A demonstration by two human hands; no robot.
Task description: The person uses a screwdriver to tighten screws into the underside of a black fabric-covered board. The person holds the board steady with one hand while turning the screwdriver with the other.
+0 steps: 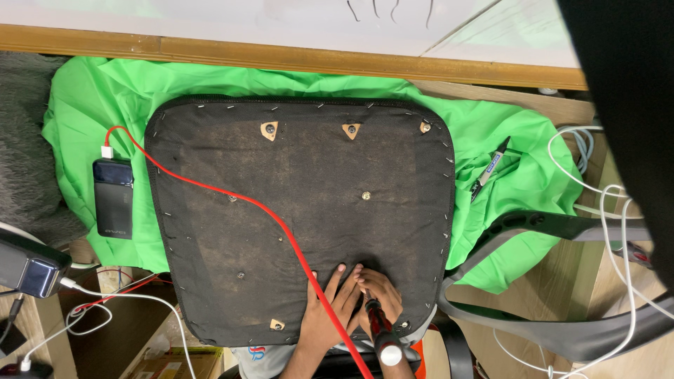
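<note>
Upturned black fabric chair seat [302,217] lies on green cloth [491,140]; left hand [330,305] presses flat, right hand [379,298] grips a red-handled screwdriver [379,330], best kept upright on the near-edge screw.

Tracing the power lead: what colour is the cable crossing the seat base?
Red cable, clearest in the head view.

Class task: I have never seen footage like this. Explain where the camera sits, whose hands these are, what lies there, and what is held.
The single picture comes from a camera worn on a person's head, looking down. Their two bare hands work on an upturned chair seat, its black underside stapled round the edge, lying on a green cloth. The right hand keeps a grip on a red-handled screwdriver, tip down on the seat. The left hand lies flat beside it. A red cable runs across the seat to a dark power bank. A pen lies right.
</note>
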